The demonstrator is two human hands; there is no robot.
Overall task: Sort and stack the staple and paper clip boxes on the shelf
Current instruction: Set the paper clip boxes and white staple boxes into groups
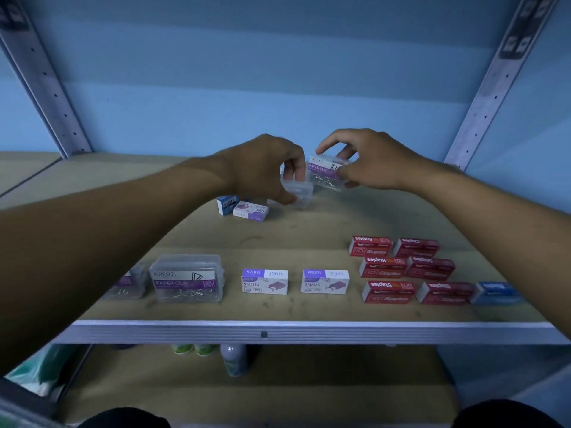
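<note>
My right hand (375, 163) holds a clear paper clip box with a purple label (326, 174) lifted above the back of the shelf. My left hand (268, 168) grips a second clear plastic box (298, 193) just left of it, low over the shelf board. Near the front edge stand a clear paper clip box (187, 279) and another one (129, 284) partly hidden by my left forearm. Two white and purple staple boxes (265, 281) (325, 281) stand to their right. Several red staple boxes (384, 267) lie in rows at the right.
A blue box (496, 293) lies at the far right front. A small blue box (228, 205) and a purple and white staple box (251, 211) lie near the back middle. The shelf's metal front edge (278, 333) runs across; slotted uprights (488, 97) flank it. Bottles stand on the lower shelf (234, 359).
</note>
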